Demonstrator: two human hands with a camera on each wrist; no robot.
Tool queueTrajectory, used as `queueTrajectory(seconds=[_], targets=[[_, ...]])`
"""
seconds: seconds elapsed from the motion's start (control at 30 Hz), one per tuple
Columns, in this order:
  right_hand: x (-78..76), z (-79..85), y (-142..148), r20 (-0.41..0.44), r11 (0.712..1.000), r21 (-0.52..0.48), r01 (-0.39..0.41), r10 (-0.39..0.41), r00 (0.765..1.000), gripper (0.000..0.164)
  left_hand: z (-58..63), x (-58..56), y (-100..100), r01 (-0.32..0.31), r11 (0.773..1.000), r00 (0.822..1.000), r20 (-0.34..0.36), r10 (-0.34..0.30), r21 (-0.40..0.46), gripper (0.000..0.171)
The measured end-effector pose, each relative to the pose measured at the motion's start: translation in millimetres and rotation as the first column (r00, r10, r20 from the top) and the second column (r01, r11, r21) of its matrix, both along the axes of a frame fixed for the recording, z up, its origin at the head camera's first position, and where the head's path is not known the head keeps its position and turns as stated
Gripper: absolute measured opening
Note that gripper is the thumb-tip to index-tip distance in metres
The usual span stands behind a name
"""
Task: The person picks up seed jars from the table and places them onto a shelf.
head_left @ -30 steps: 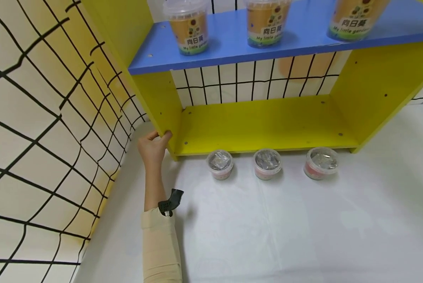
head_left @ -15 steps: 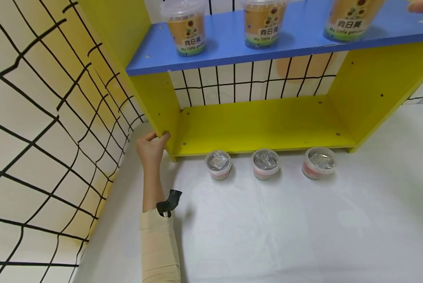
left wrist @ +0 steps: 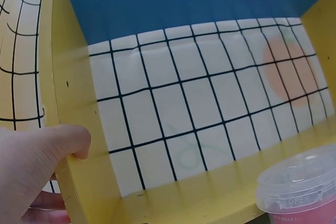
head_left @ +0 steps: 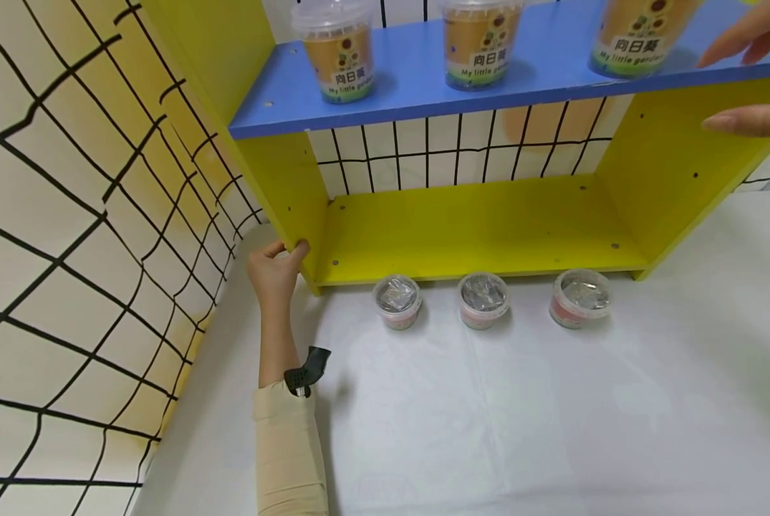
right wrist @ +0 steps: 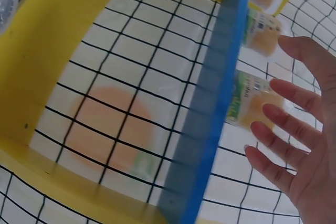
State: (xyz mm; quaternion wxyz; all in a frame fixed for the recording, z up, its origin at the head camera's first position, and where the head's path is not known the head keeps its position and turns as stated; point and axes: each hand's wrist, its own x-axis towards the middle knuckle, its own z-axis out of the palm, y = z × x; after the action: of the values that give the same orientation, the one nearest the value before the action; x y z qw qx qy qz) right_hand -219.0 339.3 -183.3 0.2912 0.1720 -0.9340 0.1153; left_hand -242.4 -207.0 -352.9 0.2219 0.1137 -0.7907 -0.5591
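Note:
My left hand (head_left: pixel 273 276) grips the front edge of the shelf unit's yellow left side panel (left wrist: pixel 79 98), thumb on the inner face and fingers round the outside. At the upper right of the head view, my right hand (head_left: pixel 761 72) has its fingers spread and holds nothing. It is beside the rightmost plastic cup (head_left: pixel 642 39), one of three orange cups with a "My little garden" label on the blue shelf (head_left: pixel 410 93). In the right wrist view, the fingertips (right wrist: pixel 262 124) overlap the nearest cup (right wrist: pixel 247 95). The middle cup (head_left: pixel 481 46) and left cup (head_left: pixel 342 61) stand further left.
Three small lidded tubs stand in a row on the white table (head_left: pixel 436 430): left tub (head_left: pixel 398 301), middle tub (head_left: pixel 483 299) and right tub (head_left: pixel 579 297). They sit before the yellow bottom board (head_left: pixel 475 222). A black-lined grid wall (head_left: pixel 69 287) rises at the left.
My right hand has come into view from the right and moved in toward the rightmost cup. My left hand keeps its grip on the side panel. The cups and tubs stand as before.

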Motion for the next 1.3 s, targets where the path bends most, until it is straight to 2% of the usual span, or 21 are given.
queueTrajectory(seconds=[0.1, 0.2, 0.47, 0.7, 0.93, 1.3], targets=[[4.0, -5.9, -0.1, 0.039, 0.997, 0.063, 0.042, -0.044, 0.998, 0.075, -0.1, -0.7, -0.2, 0.0, 1.0, 1.0, 0.003, 0.0, 0.003, 0.03], [13.3, -7.7, -6.8, 0.059, 0.992, 0.116, 0.046, -0.053, 0.997, 0.079, -0.1, -1.3, -0.6, -0.002, 1.0, 1.0, 0.006, 0.002, 0.005, 0.03], [32.8, -13.5, -24.8, 0.081, 0.996, 0.092, 0.008, -0.015, 0.997, 0.076, 1.1, 0.0, -1.7, -0.001, 1.0, 1.0, 0.024, 0.001, 0.03, 0.03], [34.6, -26.2, -22.6, 0.121, 0.994, 0.104, -0.013, 0.001, 0.993, 0.082, 0.8, -0.8, -0.4, -0.009, 1.0, 1.0, 0.025, 0.009, 0.022, 0.03], [42.5, -35.1, -36.1, 0.212, 0.991, 0.105, -0.08, 0.057, 0.976, 0.07, -0.6, -0.5, -0.1, -0.008, 0.999, 1.0, 0.016, 0.007, 0.038, 0.031], [59.1, -42.4, -60.5, 0.262, 0.965, 0.134, -0.226, 0.185, 0.947, 0.063, -1.5, -0.1, 0.2, -0.004, 0.999, 1.0, 0.026, 0.003, 0.04, 0.032]])
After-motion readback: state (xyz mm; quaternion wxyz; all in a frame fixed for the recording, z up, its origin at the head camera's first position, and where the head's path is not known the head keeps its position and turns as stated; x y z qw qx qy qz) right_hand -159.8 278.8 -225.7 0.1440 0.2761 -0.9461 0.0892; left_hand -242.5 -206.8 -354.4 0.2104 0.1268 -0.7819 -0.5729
